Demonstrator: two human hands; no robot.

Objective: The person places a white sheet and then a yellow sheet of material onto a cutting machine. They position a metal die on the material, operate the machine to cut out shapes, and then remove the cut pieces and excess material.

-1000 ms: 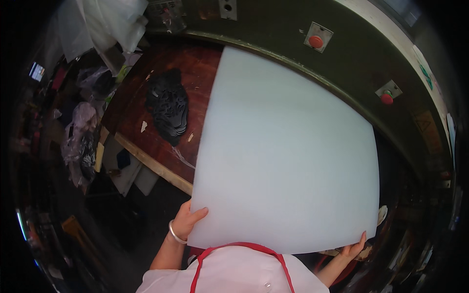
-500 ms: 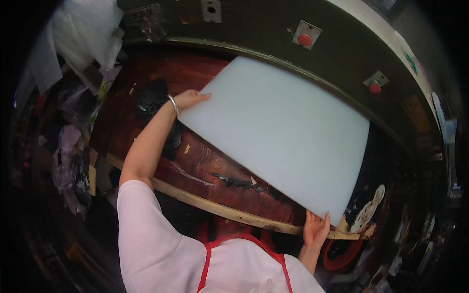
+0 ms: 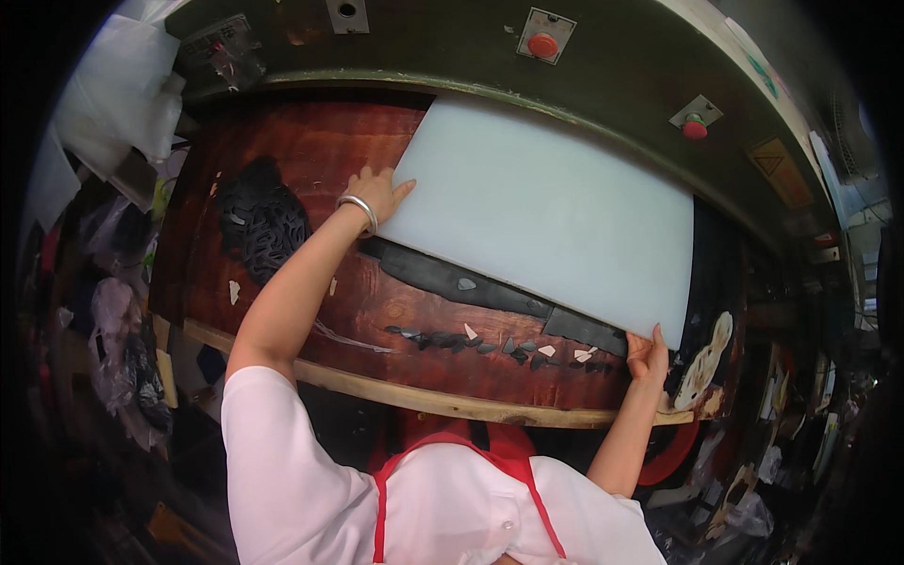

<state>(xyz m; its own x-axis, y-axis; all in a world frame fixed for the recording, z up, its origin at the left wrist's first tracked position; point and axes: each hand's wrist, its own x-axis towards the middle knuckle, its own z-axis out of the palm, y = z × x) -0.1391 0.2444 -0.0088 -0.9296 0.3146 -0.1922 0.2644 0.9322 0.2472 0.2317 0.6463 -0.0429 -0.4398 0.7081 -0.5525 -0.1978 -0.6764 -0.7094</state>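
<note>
Clock read from view centre. At 6, the person's white short-sleeved shirt and red cloth apron. Right hand, at 4, grasps the near-right corner of a large flat milky-white board, which sits between 1 and 2. Left hand, at 11, fingers spread, not clenched, thumb over the board's left edge; how hard it presses, can't tell.

Change: a second ago the board reached nearly to the person's chest and hid the near table; now it sits farther off, toward the machine. That uncovers a row of small black and pale scraps at 5, and flat black sheets just beyond, running up to the board's near edge. Judgement: the board is mostly shifted away from the body, but with both hands on it, likely not settled.

Also on the reddish-brown wooden table: a tangled black heap of strips, 9 to 10. Behind, a dark green metal panel; round red push-buttons at 12 to 1 and at 2.

Writing: pale rectangular label between 10 and 11, too blurred; orange label with a triangle symbol, past 2, small print illegible; no brand made out
</note>
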